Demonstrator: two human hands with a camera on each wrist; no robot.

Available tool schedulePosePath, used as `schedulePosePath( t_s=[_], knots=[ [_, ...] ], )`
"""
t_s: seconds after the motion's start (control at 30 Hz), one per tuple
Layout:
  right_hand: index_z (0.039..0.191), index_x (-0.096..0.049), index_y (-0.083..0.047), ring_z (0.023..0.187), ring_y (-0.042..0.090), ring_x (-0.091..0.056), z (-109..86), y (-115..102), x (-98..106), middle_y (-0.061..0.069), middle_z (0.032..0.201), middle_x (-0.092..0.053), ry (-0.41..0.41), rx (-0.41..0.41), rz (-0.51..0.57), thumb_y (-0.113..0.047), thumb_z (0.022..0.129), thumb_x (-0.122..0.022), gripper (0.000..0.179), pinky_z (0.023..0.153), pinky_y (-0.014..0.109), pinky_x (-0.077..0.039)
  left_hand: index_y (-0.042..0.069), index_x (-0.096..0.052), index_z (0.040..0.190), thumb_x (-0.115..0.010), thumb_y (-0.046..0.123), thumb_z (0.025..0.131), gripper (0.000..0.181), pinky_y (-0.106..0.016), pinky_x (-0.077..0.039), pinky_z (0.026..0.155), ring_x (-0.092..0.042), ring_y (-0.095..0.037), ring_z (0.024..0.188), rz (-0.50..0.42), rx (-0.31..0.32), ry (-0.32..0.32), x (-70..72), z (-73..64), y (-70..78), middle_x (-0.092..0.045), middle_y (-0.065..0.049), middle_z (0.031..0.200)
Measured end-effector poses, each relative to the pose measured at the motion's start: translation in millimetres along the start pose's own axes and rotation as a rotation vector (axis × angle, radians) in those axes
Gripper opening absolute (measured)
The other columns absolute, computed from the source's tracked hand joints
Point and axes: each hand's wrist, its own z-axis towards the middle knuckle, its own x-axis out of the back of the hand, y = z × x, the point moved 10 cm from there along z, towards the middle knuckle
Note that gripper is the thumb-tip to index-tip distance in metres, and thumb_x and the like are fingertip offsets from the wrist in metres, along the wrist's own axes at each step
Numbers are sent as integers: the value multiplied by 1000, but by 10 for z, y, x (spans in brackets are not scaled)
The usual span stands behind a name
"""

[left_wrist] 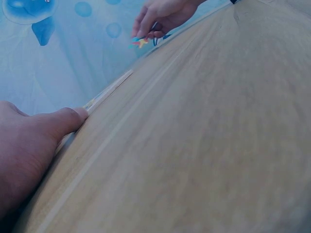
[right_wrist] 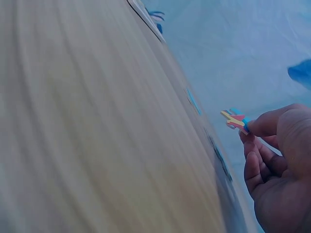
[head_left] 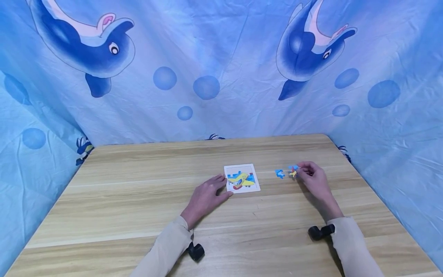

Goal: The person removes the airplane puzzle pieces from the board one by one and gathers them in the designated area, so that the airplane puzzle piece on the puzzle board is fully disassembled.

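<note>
Jigsaw piece (right_wrist: pixel 235 120), yellow-red-blue, is up off the table (head_left: pixel 277 234), pinched between right hand's (head_left: pixel 314 182) thumb and fingers. I'd keep that edge grip, square tabs to neighbours, then press flat. White-framed airplane puzzle (head_left: pixel 242 181) sits against left hand (head_left: pixel 205 194), which lies spread, thumb and fingertips at its side. Hands well apart; loose blue piece (head_left: pixel 280 174) just left of right.

We lose both sleeves (head_left: pixel 166 246) at the head view's bottom, dolphins (head_left: pixel 100 57) up top; wrist views crop left hand (left_wrist: pixel 34 145) and right hand (right_wrist: pixel 286 165); fingertips hide part of the held piece (right_wrist: pixel 235 121); loose pieces (right_wrist: pixel 193 101) too thin, blurred to read
</note>
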Motion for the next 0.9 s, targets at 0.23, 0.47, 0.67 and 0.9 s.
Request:
schedulePosePath(
  t_s=[0.23,0.47,0.67,0.9],
  knots=[
    [124,-61,11,83,2,-55,-44,152,269,19,104,-65,47,-42,-42,-6,104,-60,26,66,14,-48,5,-68,136,-73,48,96,59,-46,-48,108,-54,-27,136,-3,-5,5,2,3,-2,-59,-11,146],
    [124,-61,12,81,-1,-56,-54,307,425,12,99,-66,77,-93,-62,-5,105,-59,26,65,13,-48,6,-68,136,-73,49,96,59,-47,-49,108,-55,-28,136,-3,-4,5,-1,2,0,-59,-11,146],
    [125,-60,12,81,-2,-55,-38,384,510,10,99,-65,82,-118,-89,-5,105,-57,27,66,12,-48,6,-68,136,-72,48,96,59,-47,-49,108,-54,-28,137,-5,4,1,6,-4,6,-59,-11,146],
    [123,-63,10,81,0,-53,-15,422,587,20,106,-65,101,-115,-187,-6,105,-56,25,66,12,-46,5,-68,135,-73,48,96,59,-47,-49,107,-54,-28,136,-7,2,9,14,-5,4,-59,-11,145]
  ],
)
